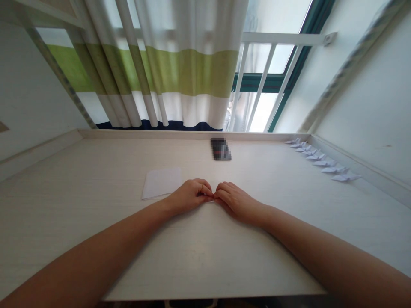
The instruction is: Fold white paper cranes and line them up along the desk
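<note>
My left hand [196, 193] and my right hand [233, 198] meet at the middle of the white table [205, 252]. Between their pinched fingertips is a small piece of white paper [211, 201], mostly hidden by the fingers. Both hands are closed on it, low over the tabletop. A ring sits on a finger of my left hand. Just behind the left wrist lies a flat white paper sheet [160, 182], partly covered by that hand.
Several folded white paper cranes [325, 163] stand in a row along the right edge. A dark pixelated object [220, 149] lies near the back ledge [160, 134]. Beyond hang a white and green curtain [192, 70] and a white railing [285, 39] before the window.
</note>
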Demonstrator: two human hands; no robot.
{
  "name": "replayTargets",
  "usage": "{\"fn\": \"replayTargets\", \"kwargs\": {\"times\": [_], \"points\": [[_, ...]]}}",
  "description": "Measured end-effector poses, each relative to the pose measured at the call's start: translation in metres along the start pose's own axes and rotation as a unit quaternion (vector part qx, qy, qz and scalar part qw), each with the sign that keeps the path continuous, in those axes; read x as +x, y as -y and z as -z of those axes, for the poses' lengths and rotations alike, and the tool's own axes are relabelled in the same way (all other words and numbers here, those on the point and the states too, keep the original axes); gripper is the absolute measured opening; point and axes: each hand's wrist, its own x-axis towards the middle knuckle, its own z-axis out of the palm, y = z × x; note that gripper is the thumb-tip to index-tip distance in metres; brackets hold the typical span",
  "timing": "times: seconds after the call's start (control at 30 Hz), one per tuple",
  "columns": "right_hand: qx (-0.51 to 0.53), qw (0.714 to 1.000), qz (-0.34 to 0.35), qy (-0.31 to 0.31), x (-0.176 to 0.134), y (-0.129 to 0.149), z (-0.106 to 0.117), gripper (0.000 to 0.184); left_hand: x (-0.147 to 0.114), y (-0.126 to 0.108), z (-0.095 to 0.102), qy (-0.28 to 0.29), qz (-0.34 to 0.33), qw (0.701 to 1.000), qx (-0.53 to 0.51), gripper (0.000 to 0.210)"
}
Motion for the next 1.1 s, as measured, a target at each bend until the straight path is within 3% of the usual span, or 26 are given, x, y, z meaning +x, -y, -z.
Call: {"fn": "replayTargets", "kwargs": {"times": [0.83, 1.1], "points": [[0.098, 0.982, -0.16, -0.006, 0.009, 0.0069, 0.0023, 0.01, -0.0001, 0.0034, 0.0001, 0.006, 0.033, 0.998, -0.056, 0.015], [0.125, 0.979, -0.16, 0.0, 0.0096, 0.0041, -0.0002, 0.01, -0.001, -0.0004, 0.0007, 0.002, 0.072, 0.994, -0.077, 0.017]]}}
